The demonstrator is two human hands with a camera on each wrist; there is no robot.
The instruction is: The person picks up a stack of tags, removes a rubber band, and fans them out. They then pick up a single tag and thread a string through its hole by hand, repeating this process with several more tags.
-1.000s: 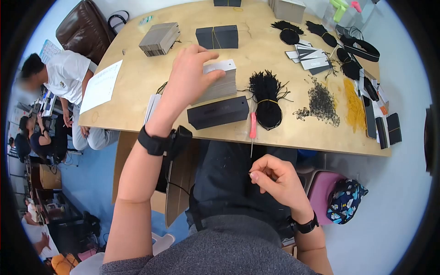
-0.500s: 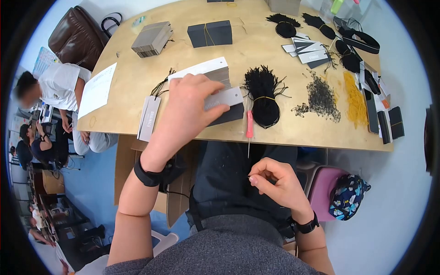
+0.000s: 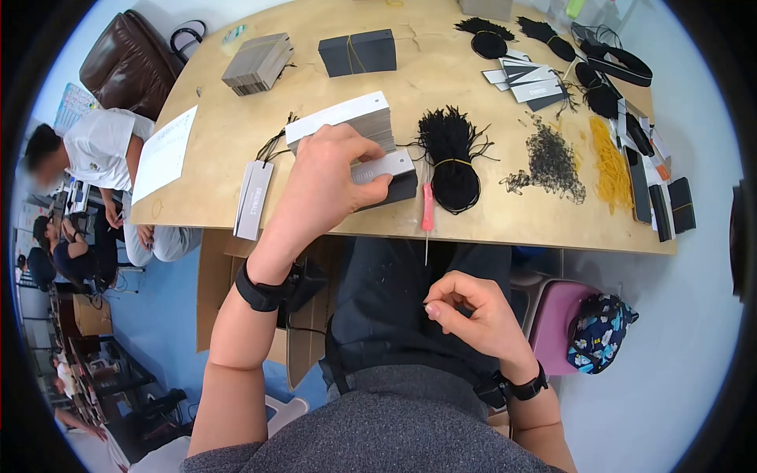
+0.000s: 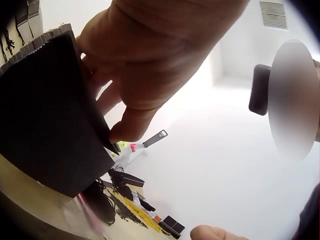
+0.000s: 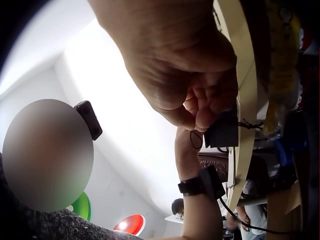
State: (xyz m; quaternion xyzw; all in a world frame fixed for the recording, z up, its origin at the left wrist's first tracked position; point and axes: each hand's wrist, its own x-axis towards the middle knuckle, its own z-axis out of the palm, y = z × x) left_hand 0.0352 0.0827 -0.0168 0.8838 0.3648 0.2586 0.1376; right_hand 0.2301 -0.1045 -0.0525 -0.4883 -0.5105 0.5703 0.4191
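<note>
My left hand (image 3: 327,181) is over the card stacks by the table's near edge, its thumb and fingers pinching a grey printed hang tag (image 3: 398,163). This tag lies along the top of a dark card stack (image 3: 404,188), its holed end sticking out past the thumb. Just behind stands a pale-topped tag stack (image 3: 355,108), partly covered by the hand. Above my lap, my right hand (image 3: 481,315) pinches a thin black string (image 5: 195,141), its small loop showing below the fingertips in the right wrist view. Left of the stacks lies a strung grey tag (image 3: 252,201).
A red-handled tool (image 3: 427,209) with a thin shaft points over the table edge beside a bundle of black strings (image 3: 456,185). Dark pins (image 3: 556,162) and yellow bands (image 3: 611,169) lie rightward. Banded dark cards (image 3: 359,54) stand behind. People sit at the left.
My left hand has come down and toward me onto the dark stack, where a grey tag now lies under its fingers. The right hand keeps its pinch almost in place.
</note>
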